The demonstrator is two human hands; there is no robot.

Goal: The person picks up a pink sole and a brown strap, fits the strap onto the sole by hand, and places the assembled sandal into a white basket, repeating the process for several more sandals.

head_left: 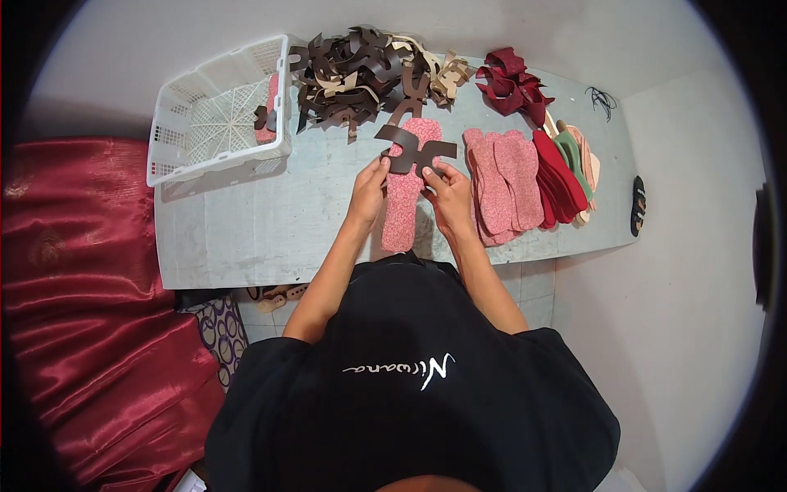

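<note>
Where the two hands meet over the near middle of the table, a pink sole points away from the person, its far end partly covered by a dark brown strap whose arms spread out past both edges. The left hand pinches the strap and sole from the left, thumb on top; its other fingers are mostly hidden. The right hand grasps from the right, thumb pressing near the strap's near arm and fingers curled at the sole's edge; how far they reach underneath I cannot tell.

Just to the right, pink soles lie overlapping in a stack, with red soles beside them, and green soles and paler ones farther right. Beyond the hands, brown straps form a loose heap, mixed with beige straps toward its right. Maroon straps sit farther right, and a dark cord lies near the table's far right corner.

On the far left stands a white basket, with pink and brown pieces against its right side. Red cloth hangs in folds left of the table.
</note>
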